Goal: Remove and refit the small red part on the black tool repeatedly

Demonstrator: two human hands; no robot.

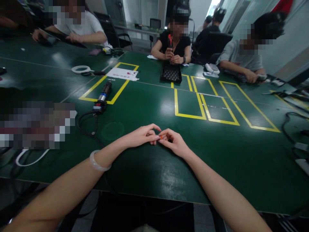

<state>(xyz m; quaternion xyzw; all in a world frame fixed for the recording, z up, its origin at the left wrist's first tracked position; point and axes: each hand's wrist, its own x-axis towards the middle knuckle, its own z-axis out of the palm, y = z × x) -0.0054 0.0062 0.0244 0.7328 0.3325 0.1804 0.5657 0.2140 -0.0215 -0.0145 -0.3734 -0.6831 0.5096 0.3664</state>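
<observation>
Orange piece (161,137) between curled fingertips (156,137)

I am wearing a milky white bangle (94,162) around my left wrist — a smooth, rounded, glossy ring. Both my forearms (220,183) are showing bare, tapering toward the wrists; my left hand (141,137) and right hand (177,143) are showing bare too — slender-fingered.
</observation>
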